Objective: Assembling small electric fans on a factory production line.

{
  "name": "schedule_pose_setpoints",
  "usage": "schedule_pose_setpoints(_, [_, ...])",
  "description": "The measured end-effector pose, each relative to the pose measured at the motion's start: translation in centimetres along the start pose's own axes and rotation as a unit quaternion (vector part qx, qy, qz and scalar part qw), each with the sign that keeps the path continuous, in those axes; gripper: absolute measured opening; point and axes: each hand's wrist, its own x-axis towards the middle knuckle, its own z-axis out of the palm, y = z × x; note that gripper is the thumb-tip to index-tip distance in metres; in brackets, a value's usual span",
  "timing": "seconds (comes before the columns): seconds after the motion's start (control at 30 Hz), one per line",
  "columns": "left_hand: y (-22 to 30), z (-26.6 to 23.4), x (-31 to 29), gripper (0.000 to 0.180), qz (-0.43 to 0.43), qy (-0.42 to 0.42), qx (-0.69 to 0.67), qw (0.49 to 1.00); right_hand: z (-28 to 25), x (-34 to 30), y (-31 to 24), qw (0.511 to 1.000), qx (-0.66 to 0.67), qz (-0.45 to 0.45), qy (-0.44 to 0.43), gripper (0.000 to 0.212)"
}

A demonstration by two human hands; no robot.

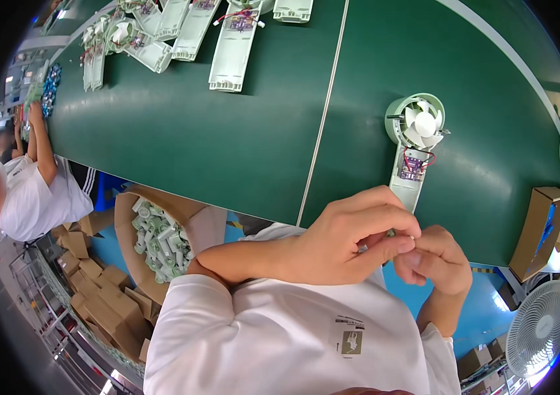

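Observation:
My left hand (359, 237) and my right hand (436, 260) meet over the near edge of the green table, in front of my chest. The fingers of both are bent into pinches and almost touch at the tips. Whatever is between them is too small and too covered to name. Just beyond lies an opened handheld fan (406, 191) with a pale green shell, its head pointing away from me. White fan blades (424, 123) sit in its round head. Red and black wires run by a purple circuit board (412, 166) in the handle, whose near end my left hand partly covers.
Several similar open fan shells (230, 56) lie at the table's far left. A large carton (125, 224) of pale green parts stands below the left edge, near a seated co-worker (39, 197). Right are a cardboard box (535, 230) and a large fan (543, 327).

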Motion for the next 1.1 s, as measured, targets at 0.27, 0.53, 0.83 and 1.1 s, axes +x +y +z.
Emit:
schedule_pose_setpoints(0.27, [-2.6, 0.5, 0.1, 0.025, 0.182, 0.126, 0.169, 0.961, 2.5, 0.5, -0.6, 0.948, -0.076, -0.016, 0.309, 0.009])
schedule_pose_setpoints(0.53, [-3.8, 1.0, 0.2, 0.03, 0.234, 0.154, 0.331, 0.901, 1.7, 0.8, 0.8, 0.933, -0.062, -0.066, 0.349, 0.009])
schedule_pose_setpoints(0.83, [-4.0, 1.1, -0.5, 0.024, 0.212, 0.055, 0.506, 0.834, -1.4, 2.7, 1.6, 0.75, -0.494, -0.209, 0.386, 0.017])
schedule_pose_setpoints(1.1, [-4.1, 1.4, -0.4, 0.023, 0.204, 0.051, 0.493, 0.844, -1.9, 2.7, 0.7, 0.698, -0.588, -0.234, 0.336, 0.02])
